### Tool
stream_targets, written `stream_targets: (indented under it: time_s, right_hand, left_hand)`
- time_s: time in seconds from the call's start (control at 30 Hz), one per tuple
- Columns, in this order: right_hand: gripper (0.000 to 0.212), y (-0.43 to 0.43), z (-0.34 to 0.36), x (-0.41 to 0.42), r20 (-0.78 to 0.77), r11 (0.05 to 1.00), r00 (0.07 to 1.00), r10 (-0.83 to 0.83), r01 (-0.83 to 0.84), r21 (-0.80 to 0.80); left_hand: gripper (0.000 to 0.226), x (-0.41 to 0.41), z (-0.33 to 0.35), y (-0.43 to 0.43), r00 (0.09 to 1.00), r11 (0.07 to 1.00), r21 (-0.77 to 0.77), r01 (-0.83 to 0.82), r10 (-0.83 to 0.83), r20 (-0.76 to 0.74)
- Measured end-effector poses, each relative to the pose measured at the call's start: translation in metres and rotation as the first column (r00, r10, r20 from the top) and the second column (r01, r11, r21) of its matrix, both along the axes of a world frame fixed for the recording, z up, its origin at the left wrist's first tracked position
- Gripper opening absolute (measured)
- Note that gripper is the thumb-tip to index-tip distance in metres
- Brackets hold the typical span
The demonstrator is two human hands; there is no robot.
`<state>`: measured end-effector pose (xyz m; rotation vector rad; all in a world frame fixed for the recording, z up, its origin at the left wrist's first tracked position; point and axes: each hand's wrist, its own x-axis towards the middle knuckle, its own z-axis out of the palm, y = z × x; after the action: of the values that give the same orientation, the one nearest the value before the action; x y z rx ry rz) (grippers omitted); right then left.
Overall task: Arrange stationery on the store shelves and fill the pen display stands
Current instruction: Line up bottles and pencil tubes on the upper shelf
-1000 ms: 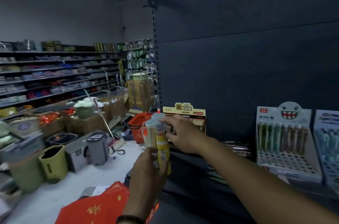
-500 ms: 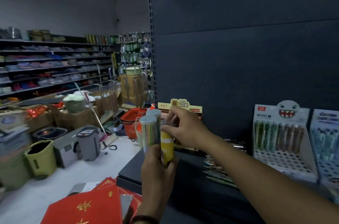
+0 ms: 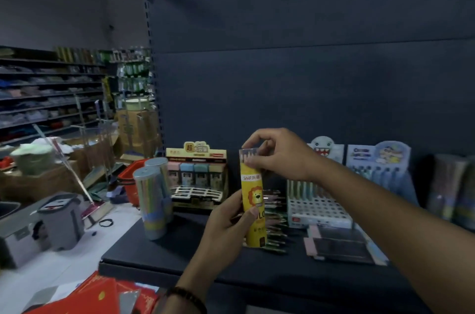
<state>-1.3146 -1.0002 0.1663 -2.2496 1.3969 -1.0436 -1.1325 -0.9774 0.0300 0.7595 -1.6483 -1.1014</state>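
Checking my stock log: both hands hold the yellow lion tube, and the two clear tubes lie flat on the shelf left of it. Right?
One slip: the head view shows the two clear tubes standing upright on the shelf, not flat. The left hand and right hand do hold the yellow lion tube.

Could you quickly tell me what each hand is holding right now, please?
Left hand: grips the yellow lion tube low down.
Right hand: fingers pinch the same tube's top.

Stationery shop: stocked shelves (image 3: 51, 94), pen displays (image 3: 318, 207).
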Motion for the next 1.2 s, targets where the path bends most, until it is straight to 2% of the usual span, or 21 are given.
stream_targets:
  time_s: [0.13, 0.3, 0.47, 0.63, 0.87, 1.07, 1.2]
  right_hand:
    - [0.016, 0.019, 0.005, -0.046, 0.023, 0.991, 0.992, -0.122, 0.123, -0.045]
    - [0.016, 0.046, 0.006, -0.102, 0.026, 0.969, 0.974, -0.225, 0.227, -0.094]
    - [0.016, 0.081, 0.013, -0.164, 0.037, 0.952, 0.955, -0.295, 0.297, -0.068]
    - [0.018, 0.12, 0.022, -0.225, 0.016, 0.913, 0.917, -0.399, 0.399, -0.085]
    - [0.026, 0.17, 0.026, -0.318, -0.076, 0.779, 0.781, -0.62, 0.602, -0.177]
    - [0.028, 0.189, 0.022, -0.39, -0.116, 0.667, 0.657, -0.745, 0.739, -0.097]
    - [0.024, 0.184, 0.011, -0.426, -0.178, 0.642, 0.62, -0.764, 0.759, -0.109]
  left_hand:
    - [0.034, -0.044, -0.001, 0.003, 0.996, 0.999, -0.036, 0.037, -0.034, 0.088]
    - [0.039, -0.103, 0.0, 0.009, 0.989, 0.989, -0.023, 0.144, -0.143, 0.042]
    - [0.041, -0.165, 0.013, 0.019, 0.951, 0.953, -0.035, 0.3, -0.295, 0.097]
    - [0.045, -0.235, 0.017, 0.032, 0.933, 0.936, -0.016, 0.353, -0.35, 0.079]
    - [0.042, -0.344, 0.015, 0.059, 0.895, 0.894, -0.091, 0.44, -0.428, 0.122]
    - [0.04, -0.431, 0.003, 0.067, 0.876, 0.875, -0.076, 0.478, -0.469, 0.108]
    - [0.04, -0.476, -0.014, 0.061, 0.88, 0.879, -0.089, 0.468, -0.456, 0.133]
